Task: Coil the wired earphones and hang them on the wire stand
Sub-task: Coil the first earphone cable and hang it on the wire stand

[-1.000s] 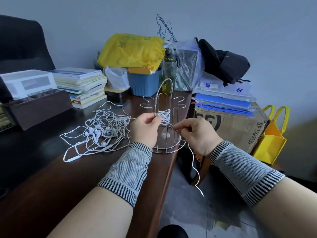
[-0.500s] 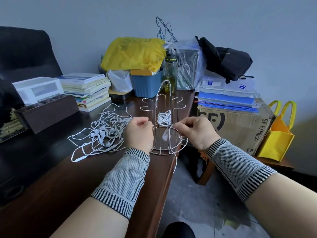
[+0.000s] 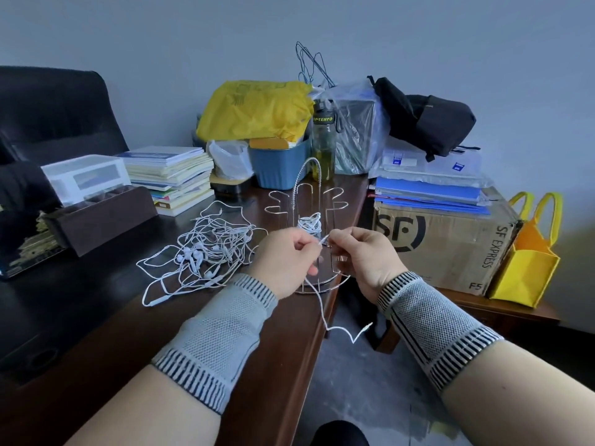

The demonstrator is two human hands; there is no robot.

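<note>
Earphones (image 3: 309, 224) sit coiled on the wire stand (image 3: 306, 201) at the worktop (image 3: 96, 333) right edge. Left hand (image 3: 283, 262) and right hand (image 3: 363, 255) both pinch their loose cord (its plug dangles past the edge). A tangled pile (image 3: 206, 249) lies just left

The left hand (image 3: 285, 262) and right hand (image 3: 362, 257) cover the lower middle of the wire stand (image 3: 306, 201), so its base shows only as an arc below them. Where the coiled earphones (image 3: 309, 224) sit on the stand is hidden behind the fingers. Whether both hands pinch the same white cord (image 3: 322, 312) is too fine to make out. The loose heap of earphones (image 3: 206, 249) is too tangled to count. The black chair (image 3: 54, 114) and the dark tray (image 3: 29, 252) run off the left edge. Both forearms leave the bottom edge.
</note>
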